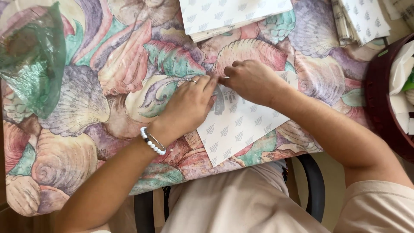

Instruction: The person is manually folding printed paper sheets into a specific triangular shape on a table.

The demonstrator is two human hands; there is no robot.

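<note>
A white paper sheet (241, 127) printed with small grey leaf marks lies tilted on the shell-patterned tablecloth (99, 86), near the front edge. My left hand (187, 108), with a ring and a white bead bracelet, presses on the sheet's upper left part. My right hand (252, 80) meets it at the sheet's top corner. The fingertips of both hands pinch that corner together. The sheet's upper part is hidden under my hands.
A stack of similar white sheets (224, 15) lies at the back centre and another stack (362, 19) at the back right. A green plastic bag (32, 64) sits at the left. A dark red basket (381, 112) with white paper stands at the right edge.
</note>
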